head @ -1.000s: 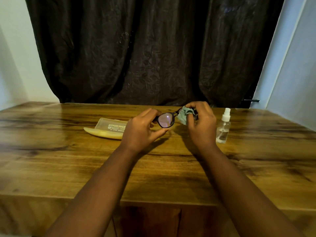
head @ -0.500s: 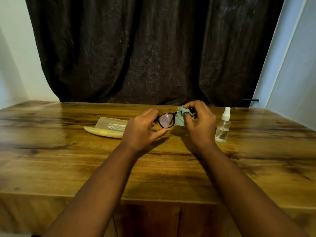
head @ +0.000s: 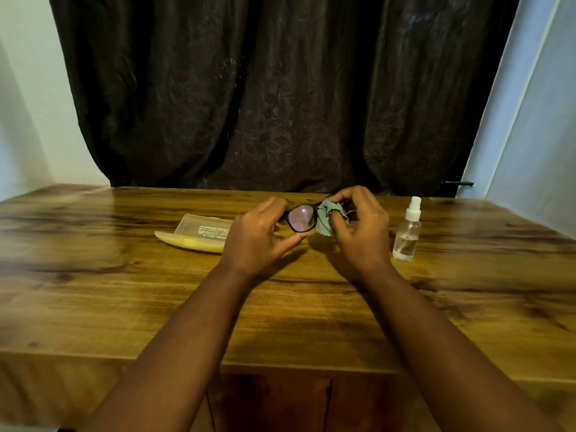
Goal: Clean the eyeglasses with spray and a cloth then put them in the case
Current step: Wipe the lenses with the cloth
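Above the wooden table (head: pixel 124 291), both hands meet near the middle of the view, raised off the surface. The left hand (head: pixel 258 241) pinches the black-framed eyeglasses (head: pixel 300 218) by their left edge, fingers curled over the top of the frame and thumb beneath, with one lens facing the camera and catching a pale glare. At 3 o'clock from that lens, the right hand (head: pixel 363 229) pinches a grey-green cloth (head: pixel 328 218) with a zigzag edge, the fabric bunched over the other half of the glasses, which stays hidden behind it. A pale yellow case (head: pixel 194 233) lies open on the table at 9 o'clock from the left hand, partly behind it. A small clear spray bottle (head: pixel 407 233) with a white nozzle stands upright at 3 o'clock from the right hand, just beside it. A dark curtain (head: pixel 280 88) hangs behind the table at 12 o'clock.
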